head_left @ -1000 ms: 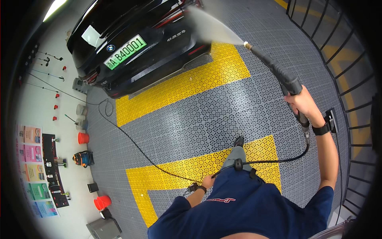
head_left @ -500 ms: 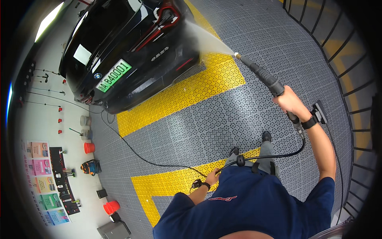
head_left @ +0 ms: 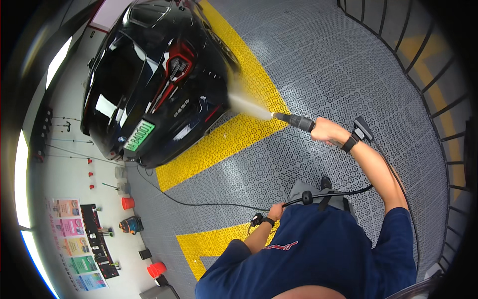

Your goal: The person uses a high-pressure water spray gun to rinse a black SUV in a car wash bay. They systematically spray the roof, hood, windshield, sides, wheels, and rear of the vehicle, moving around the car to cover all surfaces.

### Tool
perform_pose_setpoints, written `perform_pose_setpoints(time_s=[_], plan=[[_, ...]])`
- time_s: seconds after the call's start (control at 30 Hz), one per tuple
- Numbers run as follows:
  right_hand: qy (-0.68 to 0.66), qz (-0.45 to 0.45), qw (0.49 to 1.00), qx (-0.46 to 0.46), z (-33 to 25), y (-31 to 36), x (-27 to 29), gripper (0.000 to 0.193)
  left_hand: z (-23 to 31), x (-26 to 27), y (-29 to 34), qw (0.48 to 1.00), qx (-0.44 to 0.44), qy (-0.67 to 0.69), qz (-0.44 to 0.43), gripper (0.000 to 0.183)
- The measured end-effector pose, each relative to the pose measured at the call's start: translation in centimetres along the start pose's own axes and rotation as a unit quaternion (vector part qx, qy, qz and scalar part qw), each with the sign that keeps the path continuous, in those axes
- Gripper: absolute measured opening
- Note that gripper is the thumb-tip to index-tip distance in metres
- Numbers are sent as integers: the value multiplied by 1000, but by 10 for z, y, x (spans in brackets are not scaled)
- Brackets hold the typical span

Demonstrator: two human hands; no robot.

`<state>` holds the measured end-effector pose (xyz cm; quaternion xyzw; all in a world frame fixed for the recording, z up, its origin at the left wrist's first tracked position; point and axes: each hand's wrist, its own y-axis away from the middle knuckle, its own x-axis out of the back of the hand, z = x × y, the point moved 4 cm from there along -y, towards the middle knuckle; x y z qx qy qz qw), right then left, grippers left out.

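My right hand (head_left: 329, 130) is wrapped round the grip of a black pressure washer gun (head_left: 300, 122), held out ahead of me at arm's length. A white spray (head_left: 249, 106) leaves its brass-coloured tip and strikes the rear corner of a black car (head_left: 172, 94). Low at my waist, my left hand (head_left: 277, 211) is closed on the black hose (head_left: 219, 204), which passes across my front toward the right arm. A dark round piece (head_left: 307, 197) sits on the hose there. The gun's lower end is hidden behind my right hand and forearm.
Grey grid floor tiles (head_left: 269, 164) with yellow bands lie underfoot. Black railings (head_left: 423, 37) curve along the right. By the left wall stand red buckets (head_left: 156, 269), a bag (head_left: 131, 225) and a tool board (head_left: 99, 239). The hose trails across the floor to the car's rear.
My right hand and the gun have moved left and slightly down, and the gun points more level. The spray now hits lower on the car's corner. My left hand still holds the hose.
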<state>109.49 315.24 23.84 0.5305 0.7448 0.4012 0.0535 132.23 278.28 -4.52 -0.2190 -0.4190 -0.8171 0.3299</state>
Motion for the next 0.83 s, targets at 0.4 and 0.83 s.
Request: perform_pose_setpoints(time_s=[0.4, 0.83], plan=[[-61, -8, 994, 87, -66, -49, 170, 14, 43, 45, -164, 998, 16, -34, -59, 28], [-28, 22, 987, 159, -255, -197, 319, 19, 73, 126, -341, 981, 149, 13, -122, 37]])
